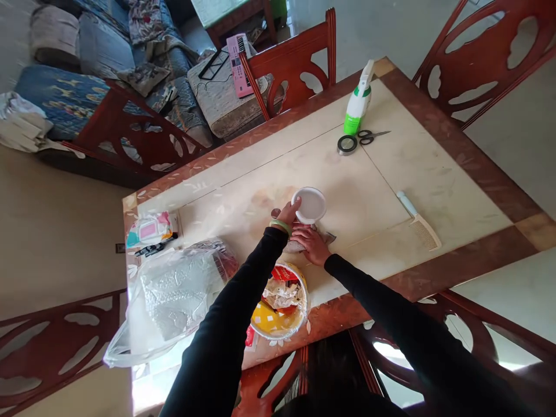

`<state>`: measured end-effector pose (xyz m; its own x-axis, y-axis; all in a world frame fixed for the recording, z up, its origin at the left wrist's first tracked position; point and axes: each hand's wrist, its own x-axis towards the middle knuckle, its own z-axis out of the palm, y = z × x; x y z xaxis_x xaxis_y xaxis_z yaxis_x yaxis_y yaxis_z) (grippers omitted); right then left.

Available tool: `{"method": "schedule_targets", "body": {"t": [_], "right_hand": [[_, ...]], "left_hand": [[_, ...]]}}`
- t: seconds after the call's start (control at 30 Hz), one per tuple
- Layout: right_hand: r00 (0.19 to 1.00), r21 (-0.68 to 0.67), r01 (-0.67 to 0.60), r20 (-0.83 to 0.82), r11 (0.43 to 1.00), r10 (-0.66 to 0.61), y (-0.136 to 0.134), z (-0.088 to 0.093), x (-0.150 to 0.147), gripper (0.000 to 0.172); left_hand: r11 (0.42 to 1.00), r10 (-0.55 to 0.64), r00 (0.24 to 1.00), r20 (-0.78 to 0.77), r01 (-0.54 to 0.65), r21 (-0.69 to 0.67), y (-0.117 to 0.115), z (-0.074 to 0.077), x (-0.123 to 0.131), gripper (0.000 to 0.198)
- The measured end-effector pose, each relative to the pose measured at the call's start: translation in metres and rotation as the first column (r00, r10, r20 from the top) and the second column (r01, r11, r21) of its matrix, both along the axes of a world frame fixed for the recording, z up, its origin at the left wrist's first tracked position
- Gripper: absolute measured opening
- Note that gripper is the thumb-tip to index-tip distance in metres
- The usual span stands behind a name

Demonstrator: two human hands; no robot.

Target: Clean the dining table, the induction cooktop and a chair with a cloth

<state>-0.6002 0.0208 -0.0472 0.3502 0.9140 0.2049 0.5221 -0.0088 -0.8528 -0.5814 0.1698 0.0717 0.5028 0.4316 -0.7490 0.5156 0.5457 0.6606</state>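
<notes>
My left hand (287,215), with a green bangle at the wrist, reaches to a small white round lid or dish (309,204) on the table (391,174); its fingers curl at the rim. My right hand (311,244) lies just below it, fingers closed over a dark, crumpled thing I cannot make out. A small knife-like tip (330,236) shows beside the right hand. Both arms are in black sleeves.
A round tub of scraps (280,302) and a clear plastic bag (174,298) sit near the table's front edge. A wipes pack (150,229), green spray bottle (358,104), tape roll (347,145), scissors (371,136) and comb (419,220) lie around. Red wooden chairs ring the table.
</notes>
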Motion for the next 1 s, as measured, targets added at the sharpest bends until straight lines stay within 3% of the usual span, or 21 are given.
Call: {"method": "schedule_targets", "body": {"t": [0.13,0.27,0.47,0.53,0.6,0.67,0.77,0.83,0.9,1.0], "right_hand": [[1.0,-0.01,-0.006,-0.009,1.0,0.006,-0.002,-0.001,0.001,0.074],[1.0,-0.006,0.004,-0.019,1.0,-0.004,-0.002,-0.002,0.0,0.071],[0.992,0.035,0.023,-0.123,0.999,-0.019,0.0,-0.002,0.0,0.066],[0.973,0.091,0.103,-0.218,0.99,-0.081,-0.009,-0.003,0.001,0.061],[0.918,0.1,0.27,-0.326,0.958,-0.224,-0.024,-0.003,0.009,0.058],[0.819,0.053,0.472,-0.395,0.88,-0.416,-0.04,-0.003,0.026,0.054],[0.661,-0.007,0.709,-0.343,0.705,-0.668,-0.048,-0.001,0.061,0.052],[0.613,-0.035,0.769,-0.248,0.639,-0.75,-0.036,0.001,0.078,0.056],[0.631,-0.099,0.754,-0.164,0.649,-0.758,-0.015,0.004,0.078,0.06],[0.68,-0.204,0.702,-0.094,0.682,-0.728,0.017,0.007,0.05,0.064]], "left_hand": [[0.986,-0.133,0.976,-0.17,0.147,0.074,0.017,-0.013,0.031,0.054],[0.981,-0.156,0.963,-0.219,0.178,0.082,0.028,-0.021,0.052,0.056],[0.977,-0.171,0.95,-0.261,0.198,0.08,0.035,-0.02,0.054,0.066],[0.982,-0.153,0.957,-0.247,0.176,0.073,0.037,-0.019,0.049,0.063],[0.987,-0.131,0.967,-0.22,0.148,0.062,0.04,-0.019,0.043,0.062],[0.99,-0.117,0.975,-0.191,0.13,0.056,0.043,-0.02,0.038,0.061],[0.989,-0.105,0.982,-0.159,0.12,0.084,0.046,-0.02,0.033,0.057],[0.985,-0.112,0.981,-0.157,0.131,0.114,0.046,-0.021,0.03,0.058],[0.974,-0.145,0.976,-0.16,0.169,0.148,0.045,-0.023,0.029,0.062],[0.951,-0.203,0.966,-0.16,0.234,0.204,0.043,-0.028,0.029,0.065]]}}
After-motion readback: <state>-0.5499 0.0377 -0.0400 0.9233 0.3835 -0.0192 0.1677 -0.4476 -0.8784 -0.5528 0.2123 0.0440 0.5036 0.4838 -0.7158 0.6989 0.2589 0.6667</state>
